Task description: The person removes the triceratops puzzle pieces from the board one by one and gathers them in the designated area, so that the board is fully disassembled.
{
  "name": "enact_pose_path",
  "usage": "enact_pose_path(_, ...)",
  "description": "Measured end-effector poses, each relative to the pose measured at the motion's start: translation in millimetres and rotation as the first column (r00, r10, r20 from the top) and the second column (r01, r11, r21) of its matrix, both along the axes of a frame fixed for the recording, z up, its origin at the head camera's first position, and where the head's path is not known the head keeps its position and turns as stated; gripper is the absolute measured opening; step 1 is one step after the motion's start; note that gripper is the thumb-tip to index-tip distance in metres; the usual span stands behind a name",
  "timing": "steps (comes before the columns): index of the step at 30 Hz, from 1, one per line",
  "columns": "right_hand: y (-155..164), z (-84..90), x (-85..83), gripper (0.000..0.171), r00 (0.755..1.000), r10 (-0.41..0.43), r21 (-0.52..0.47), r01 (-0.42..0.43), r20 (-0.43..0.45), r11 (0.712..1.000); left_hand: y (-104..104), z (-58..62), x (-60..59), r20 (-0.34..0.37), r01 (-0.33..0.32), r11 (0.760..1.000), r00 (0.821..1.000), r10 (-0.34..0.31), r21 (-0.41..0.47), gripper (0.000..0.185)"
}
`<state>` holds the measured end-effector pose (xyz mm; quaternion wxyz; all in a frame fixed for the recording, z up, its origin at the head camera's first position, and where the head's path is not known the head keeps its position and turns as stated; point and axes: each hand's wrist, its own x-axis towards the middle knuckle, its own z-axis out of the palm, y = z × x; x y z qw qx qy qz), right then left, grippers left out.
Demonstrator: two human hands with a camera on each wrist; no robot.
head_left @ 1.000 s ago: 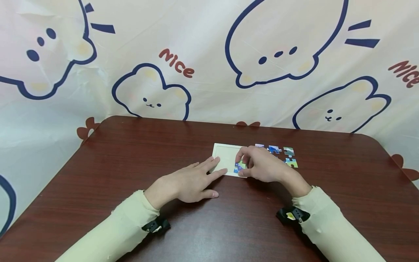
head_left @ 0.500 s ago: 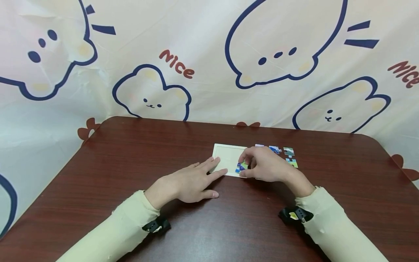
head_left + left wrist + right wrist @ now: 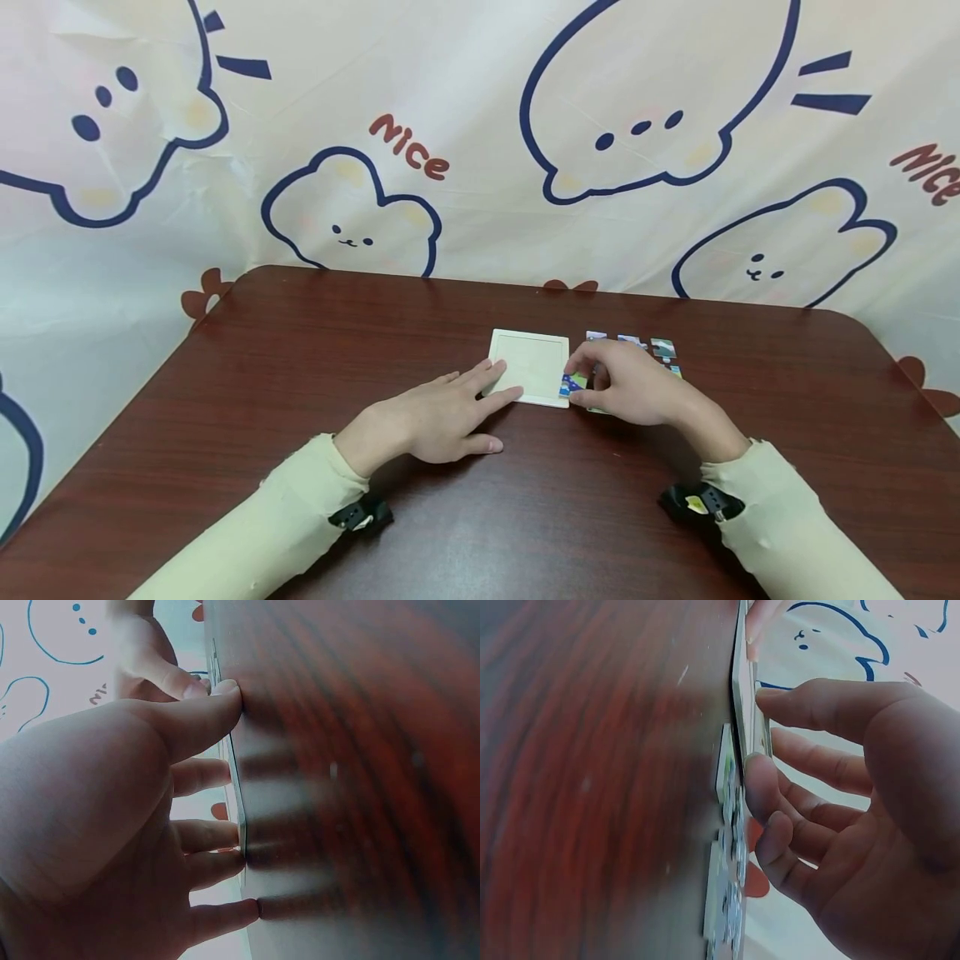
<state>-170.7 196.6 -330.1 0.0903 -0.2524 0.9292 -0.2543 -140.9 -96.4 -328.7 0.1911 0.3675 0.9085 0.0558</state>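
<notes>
Fingers (image 3: 581,360) of the right hand (image 3: 633,390) pinch a small blue, green and white jigsaw piece (image 3: 572,384) between thumb and forefinger, holding it at the near right corner of the flat white square puzzle tray (image 3: 531,375), half over the tray's edge and half over the dark reddish-brown wooden tabletop (image 3: 300,350). From the right wrist view the thumb and forefinger (image 3: 817,705) close on the thin edge of the piece right against the tray's rim (image 3: 744,712); whether it is seated or just outside the frame cannot be told. The left hand (image 3: 427,421) lies flat, its fingers (image 3: 487,375) straight and relaxed, with the tips pressing the tray's near left corner; the left wrist view shows those fingertips (image 3: 225,694) on the tray's edge (image 3: 234,787).

Just right of the tray, behind the right hand, lie several more loose printed jigsaw pieces (image 3: 662,347), partly hidden by the knuckles. A cream cloth backdrop with blue-outlined cartoon animals (image 3: 352,208) hangs beyond the tray.

The tray looks light and thin, so I judge the main risk to be sliding: a sideways push with the piece could shove the tray leftward if the left hand's pressure eases. The piece itself is small and held by its edge only, so it could tip or slip out of the pinch. The right wrist could also brush the loose pieces and scatter them away from the tray.
</notes>
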Motion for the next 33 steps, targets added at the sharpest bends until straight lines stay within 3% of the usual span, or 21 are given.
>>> enact_pose_path(12,34.1,6.7,14.8,0.027,0.999,-0.038,0.01,0.038,-0.002,0.999,-0.6,-1.6,0.7,0.006,0.0,1.0,1.0,0.0,0.008,0.069)
enact_pose_path(17,52.6,7.2,21.3,0.02,0.996,-0.081,0.009,0.082,-0.022,0.997,-0.4,-1.5,0.7,0.004,-0.001,1.0,1.0,0.001,0.01,0.069)
enact_pose_path(26,84.3,9.4,22.5,0.019,0.98,-0.192,-0.067,0.196,0.058,0.978,0.0,-0.8,0.5,0.006,-0.001,1.0,1.0,0.001,0.01,0.069)
enact_pose_path(33,108.5,8.6,18.8,0.029,0.963,-0.239,-0.013,0.243,0.122,0.97,0.7,-0.2,0.7,0.01,-0.006,1.0,1.0,0.006,0.004,0.07)
